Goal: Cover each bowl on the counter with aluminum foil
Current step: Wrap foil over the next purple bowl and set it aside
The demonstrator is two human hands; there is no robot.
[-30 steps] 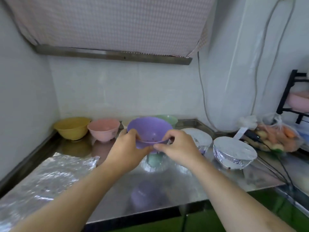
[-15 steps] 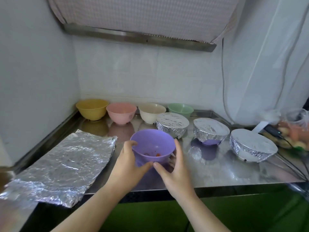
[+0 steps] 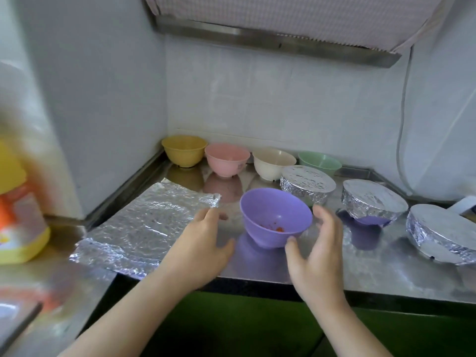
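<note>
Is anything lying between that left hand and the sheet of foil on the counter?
Nothing visible does. The left hand hovers open right beside the foil sheet, with only bare counter between them. The purple bowl sits off to its right.

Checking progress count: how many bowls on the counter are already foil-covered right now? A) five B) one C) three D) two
C: three foil-covered bowls sit at the right; the purple bowl and the yellow, pink, cream and green bowls are uncovered.
</note>
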